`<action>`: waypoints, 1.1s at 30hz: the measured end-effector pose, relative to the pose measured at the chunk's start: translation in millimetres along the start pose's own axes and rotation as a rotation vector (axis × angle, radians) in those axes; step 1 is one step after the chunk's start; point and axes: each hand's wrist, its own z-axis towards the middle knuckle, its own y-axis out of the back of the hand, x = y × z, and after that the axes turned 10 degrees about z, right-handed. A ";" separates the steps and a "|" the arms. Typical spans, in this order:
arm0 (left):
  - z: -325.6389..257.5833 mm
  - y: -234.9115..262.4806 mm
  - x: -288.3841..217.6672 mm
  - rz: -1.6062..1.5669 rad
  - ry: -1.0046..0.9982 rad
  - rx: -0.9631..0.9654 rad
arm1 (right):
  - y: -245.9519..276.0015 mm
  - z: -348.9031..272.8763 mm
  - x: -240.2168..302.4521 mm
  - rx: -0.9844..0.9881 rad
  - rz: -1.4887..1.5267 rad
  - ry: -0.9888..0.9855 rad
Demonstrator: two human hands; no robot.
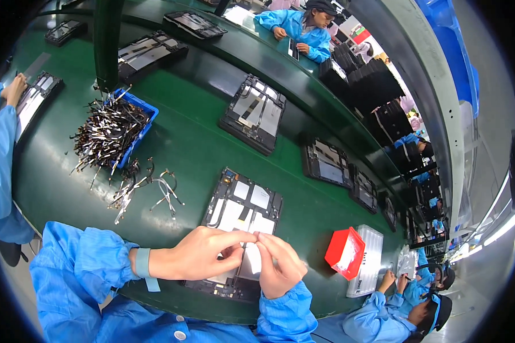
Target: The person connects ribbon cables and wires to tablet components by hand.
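Note:
An opened tablet (241,191) lies in front of me on the green table, its pale battery panels and dark circuit boards exposed. Above its middle, my left hand (209,251) and my right hand (280,264) meet with thumbs and forefingers pinched together at the fingertips. Whatever sits between those fingers is too small or too hidden to name. A blue wristband (142,263) circles my left wrist. Beyond my left hand, several loose short cables (167,191) are scattered on the table.
A blue bin (146,108) heaped with cables (106,131) stands at the left. To the right are a red tray (346,252) and a clear plastic case (369,260). More opened tablets (256,111) line the table and conveyor. Co-workers in blue sit left, right and opposite.

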 end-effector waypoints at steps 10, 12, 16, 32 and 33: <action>1.1 3.0 -1.6 0.201 -0.181 0.048 | 23.5 -5.5 -17.0 -0.083 -0.134 0.112; -4.2 11.7 -6.2 0.118 0.037 0.209 | 67.7 1.1 -35.8 -0.357 -0.080 -0.047; -26.9 31.1 -23.3 -0.034 0.303 0.368 | 194.2 -17.5 -95.8 -0.453 -0.493 -0.397; -42.4 41.3 -34.7 -0.185 0.437 0.313 | 1.5 -1.2 10.7 0.476 0.037 -0.081; -43.1 43.3 -34.3 -0.187 0.439 0.311 | -0.4 -0.9 10.8 0.479 0.037 -0.082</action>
